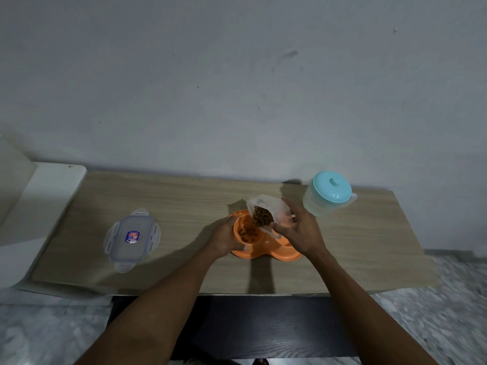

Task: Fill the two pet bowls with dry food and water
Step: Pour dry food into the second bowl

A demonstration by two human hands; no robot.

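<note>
An orange double pet bowl (266, 252) sits on the wooden board, its left well holding brown kibble (247, 234). My left hand (224, 237) grips the bowl's left rim. My right hand (300, 229) holds a clear plastic container (266, 212) tilted over the left well, with kibble piled at its lower mouth. The right well is mostly hidden behind my right hand. A clear water jug with a turquoise lid (329, 193) stands upright to the right, apart from both hands.
The container's clear clip-lock lid (131, 238) lies flat on the left of the wooden board (184, 196). A white surface (39, 206) adjoins the board's left end. A wall runs close behind. Dark furniture (263, 325) and speckled floor lie below the front edge.
</note>
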